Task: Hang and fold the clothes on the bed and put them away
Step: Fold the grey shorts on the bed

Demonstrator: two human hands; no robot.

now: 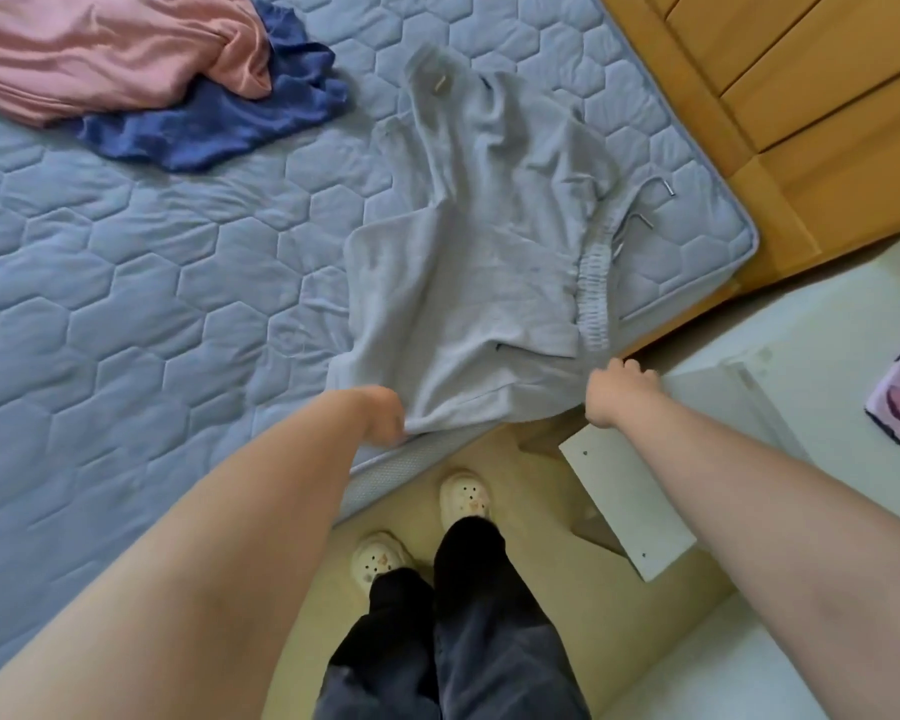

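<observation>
So the grey garment (468, 262) was spread out on the bed (126, 252), near the corner, with its near hem pulled right to the mattress edge. It was probably sweatpants, though that couldn't really be told with it bunched up like that. An elastic waistband and drawstring (645, 210) were seen on its right side. The hem was gripped by the left hand (383, 413), fingers curled into the fabric. The other near corner was held by the right hand (617, 389), also curled tight. A pink garment (100, 49) was left crumpled at the far side of the bed, lying partly over a blue garment (204, 127). Wooden drawers (801, 96) were seen just past the bed, and a white cabinet (801, 356) beside it.
</observation>
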